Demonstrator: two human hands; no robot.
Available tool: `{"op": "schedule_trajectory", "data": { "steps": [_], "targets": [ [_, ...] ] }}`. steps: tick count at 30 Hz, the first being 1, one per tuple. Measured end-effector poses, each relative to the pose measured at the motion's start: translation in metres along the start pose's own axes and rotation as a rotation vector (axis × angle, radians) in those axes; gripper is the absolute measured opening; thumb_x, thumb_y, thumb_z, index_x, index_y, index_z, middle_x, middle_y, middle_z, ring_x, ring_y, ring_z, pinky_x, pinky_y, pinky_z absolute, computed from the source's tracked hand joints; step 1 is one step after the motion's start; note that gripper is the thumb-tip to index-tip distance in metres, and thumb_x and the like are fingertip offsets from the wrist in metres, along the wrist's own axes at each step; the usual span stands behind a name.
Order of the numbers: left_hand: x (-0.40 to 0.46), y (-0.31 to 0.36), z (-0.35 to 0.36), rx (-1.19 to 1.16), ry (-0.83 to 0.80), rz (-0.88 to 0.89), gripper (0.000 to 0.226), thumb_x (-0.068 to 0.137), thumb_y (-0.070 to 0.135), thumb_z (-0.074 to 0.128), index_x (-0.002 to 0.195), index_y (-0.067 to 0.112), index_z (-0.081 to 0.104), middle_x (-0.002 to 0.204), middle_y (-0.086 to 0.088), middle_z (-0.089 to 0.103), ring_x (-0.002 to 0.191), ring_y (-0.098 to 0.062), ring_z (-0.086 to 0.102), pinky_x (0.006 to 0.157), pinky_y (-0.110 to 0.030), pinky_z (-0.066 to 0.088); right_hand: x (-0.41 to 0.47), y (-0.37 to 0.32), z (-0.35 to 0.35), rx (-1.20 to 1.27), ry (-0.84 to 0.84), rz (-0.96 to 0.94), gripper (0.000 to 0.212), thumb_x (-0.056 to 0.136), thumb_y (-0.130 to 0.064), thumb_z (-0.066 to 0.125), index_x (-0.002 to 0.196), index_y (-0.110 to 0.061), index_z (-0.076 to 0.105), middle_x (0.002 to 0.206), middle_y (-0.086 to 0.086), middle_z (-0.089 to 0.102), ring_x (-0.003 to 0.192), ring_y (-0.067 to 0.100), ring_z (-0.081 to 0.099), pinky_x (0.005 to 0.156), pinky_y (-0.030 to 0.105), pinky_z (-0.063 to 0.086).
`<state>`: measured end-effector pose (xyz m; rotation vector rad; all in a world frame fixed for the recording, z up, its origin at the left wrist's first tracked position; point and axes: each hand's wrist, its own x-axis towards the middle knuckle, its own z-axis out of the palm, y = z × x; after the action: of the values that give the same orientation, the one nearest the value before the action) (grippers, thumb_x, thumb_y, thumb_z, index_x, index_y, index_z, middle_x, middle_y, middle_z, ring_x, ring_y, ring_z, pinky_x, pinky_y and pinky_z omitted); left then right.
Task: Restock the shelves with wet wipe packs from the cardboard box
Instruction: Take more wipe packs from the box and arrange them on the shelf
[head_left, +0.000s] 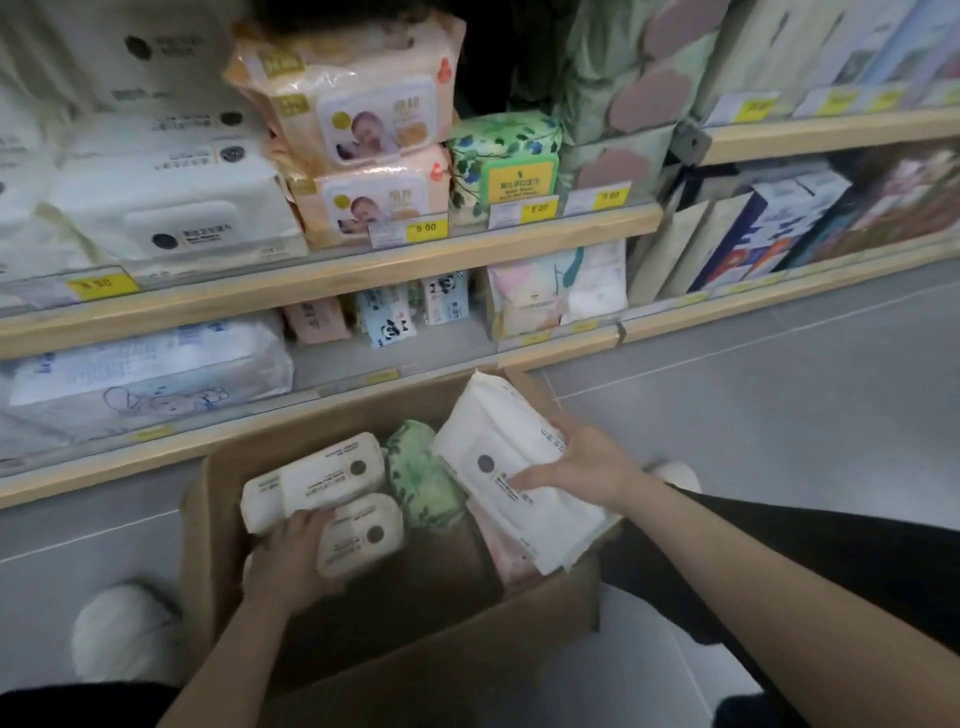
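A: State each hand's status.
B: Left hand (291, 561) fingers curl around a small white pack (358, 535) inside the cardboard box (415, 670). Right hand (582, 462) grips a large white pack (514, 467), thumb on top, at the box's right edge below the shelves (332, 280).

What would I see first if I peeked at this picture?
You'd first see two hands reaching into a brown cardboard box on the floor: the right hand grips a big white pack, the left hand holds smaller white packs. Above, peach baby-wipe packs sit stacked on the shelf.
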<state>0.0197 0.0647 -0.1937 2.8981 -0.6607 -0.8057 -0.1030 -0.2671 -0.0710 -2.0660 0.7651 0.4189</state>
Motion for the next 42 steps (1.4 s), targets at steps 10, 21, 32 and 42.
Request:
{"op": "schedule_trajectory", "data": {
  "steps": [10,21,32,42],
  "targets": [
    [0.014,-0.008,0.015,0.146,-0.015,0.037,0.096,0.066,0.045,0.073,0.143,0.026,0.021,0.146,-0.002,0.029,0.132,-0.027,0.032,0.107,-0.044,0.032,0.016,0.004,0.008,0.175,-0.02,0.108,0.07,0.044,-0.05,0.086,0.107,-0.031,0.061,0.099,-0.01,0.072,0.088,0.013,0.07,0.084,0.039,0.057],
    [-0.034,0.006,-0.085,0.137,0.046,0.096,0.115,0.042,0.085,0.037,0.142,0.03,0.024,0.138,0.001,0.038,0.128,-0.021,0.034,0.1,-0.042,0.032,-0.009,-0.029,-0.006,0.068,0.049,-0.056,0.08,0.04,-0.051,0.085,0.113,-0.043,0.053,0.102,-0.015,0.068,0.094,0.011,0.066,0.088,0.041,0.053],
    [-0.116,-0.017,-0.248,0.185,0.35,0.121,0.098,0.051,0.063,0.07,0.136,0.03,0.032,0.127,0.001,0.045,0.121,-0.022,0.039,0.094,-0.041,0.034,-0.06,-0.145,-0.033,-0.25,0.197,-0.351,0.079,0.058,-0.045,0.085,0.126,-0.03,0.047,0.104,-0.008,0.059,0.094,0.018,0.059,0.081,0.034,0.049],
    [-0.129,-0.117,-0.269,0.016,0.542,-0.057,0.098,0.047,0.043,0.083,0.134,0.032,0.038,0.126,0.002,0.047,0.12,-0.024,0.04,0.091,-0.042,0.039,-0.021,-0.328,0.007,-0.479,0.243,-0.657,0.098,0.055,-0.053,0.083,0.139,-0.027,0.04,0.13,0.001,0.054,0.117,0.026,0.053,0.092,0.035,0.046]
  ]
}}
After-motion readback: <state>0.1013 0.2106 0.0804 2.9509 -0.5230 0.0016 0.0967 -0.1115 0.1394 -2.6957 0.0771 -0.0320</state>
